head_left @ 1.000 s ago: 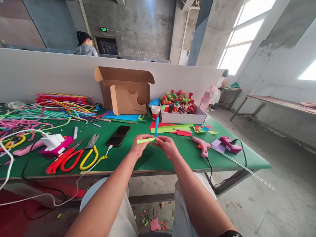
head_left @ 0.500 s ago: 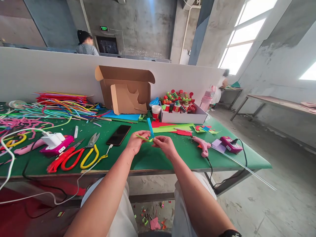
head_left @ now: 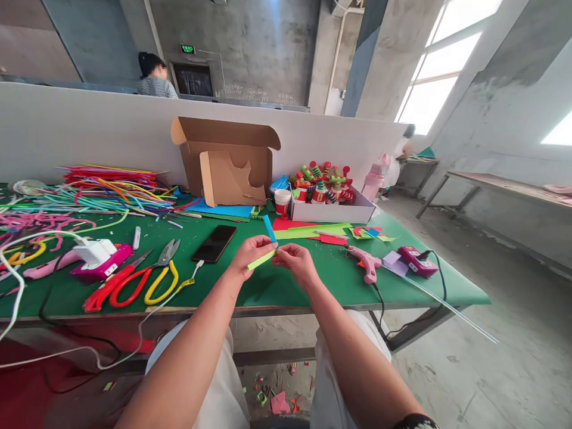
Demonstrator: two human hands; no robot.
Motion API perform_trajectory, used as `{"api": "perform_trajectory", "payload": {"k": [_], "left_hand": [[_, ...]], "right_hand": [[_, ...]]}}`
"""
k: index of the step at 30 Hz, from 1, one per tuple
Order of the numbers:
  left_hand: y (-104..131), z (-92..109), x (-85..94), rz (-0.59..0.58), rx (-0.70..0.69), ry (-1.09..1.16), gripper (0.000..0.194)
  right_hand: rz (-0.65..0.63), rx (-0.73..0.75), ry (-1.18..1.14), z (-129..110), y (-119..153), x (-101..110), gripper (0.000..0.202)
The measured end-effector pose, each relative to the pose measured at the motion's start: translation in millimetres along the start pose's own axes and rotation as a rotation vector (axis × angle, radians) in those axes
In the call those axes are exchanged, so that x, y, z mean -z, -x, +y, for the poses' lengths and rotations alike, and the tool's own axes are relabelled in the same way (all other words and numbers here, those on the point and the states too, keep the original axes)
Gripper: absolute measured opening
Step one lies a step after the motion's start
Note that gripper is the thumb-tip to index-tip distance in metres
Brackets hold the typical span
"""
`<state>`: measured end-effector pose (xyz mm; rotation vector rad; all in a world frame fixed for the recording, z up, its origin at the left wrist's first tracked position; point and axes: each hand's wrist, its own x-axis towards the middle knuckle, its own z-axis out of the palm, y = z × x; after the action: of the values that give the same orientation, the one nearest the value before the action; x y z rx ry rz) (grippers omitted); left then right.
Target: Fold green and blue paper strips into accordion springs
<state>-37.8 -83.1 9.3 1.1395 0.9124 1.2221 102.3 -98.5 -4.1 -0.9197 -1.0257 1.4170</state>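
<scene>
Over the middle of the green table, my left hand (head_left: 252, 252) pinches a blue paper strip (head_left: 269, 228) and a light green paper strip (head_left: 261, 260) near where they meet. The blue strip points up and away; the green one slants down to the left across my fingers. My right hand (head_left: 295, 260) is closed at the meeting point of the strips, its fingertips close to those of my left hand. Just how the strips are joined is hidden by the fingers. Flat green paper (head_left: 308, 232) and red paper lie beyond my hands.
To the left are a black phone (head_left: 214, 243), yellow-handled scissors (head_left: 163, 274), red-handled pliers and a pile of pipe cleaners (head_left: 111, 190). A white box (head_left: 333, 213) of decorated cups stands behind. On the right is a pink glue gun (head_left: 367, 262) with its cord. A person sits beyond the partition.
The green strip has swung down to the left and now shows its flat side. The blue strip tilts slightly more to the left. Both hands stay close together.
</scene>
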Motion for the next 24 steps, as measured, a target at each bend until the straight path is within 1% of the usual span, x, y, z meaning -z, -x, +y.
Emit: {"api": "perform_trajectory", "payload": {"k": [3,7,13,20,22,24], "left_hand": [[-0.2,-2.5,-2.9,0.053,-0.042,-0.057,0.036],[-0.9,-6.0,-6.0,0.11,-0.071,-0.032,0.037],[-0.7,-7.8,-8.5,0.137,-0.083,0.007,0.034],[-1.8,-10.6,-9.5,0.147,-0.088,0.024,0.032],[-2.3,-10.4,-9.1,0.144,-0.069,0.068,0.033],[-2.3,-10.3,-8.6,0.148,-0.042,0.134,0.034]], "right_hand": [[0.013,0.004,-0.026,0.7,0.5,-1.7,0.032],[0.019,-0.007,-0.056,1.4,0.6,-2.1,0.032],[0.033,-0.002,-0.092,2.8,-0.1,-2.1,0.035],[0.037,0.014,-0.074,3.9,-0.6,-3.9,0.035],[0.075,0.035,-0.08,3.8,-1.1,-4.5,0.035],[0.142,0.065,-0.113,3.3,-2.3,-4.0,0.034]]}}
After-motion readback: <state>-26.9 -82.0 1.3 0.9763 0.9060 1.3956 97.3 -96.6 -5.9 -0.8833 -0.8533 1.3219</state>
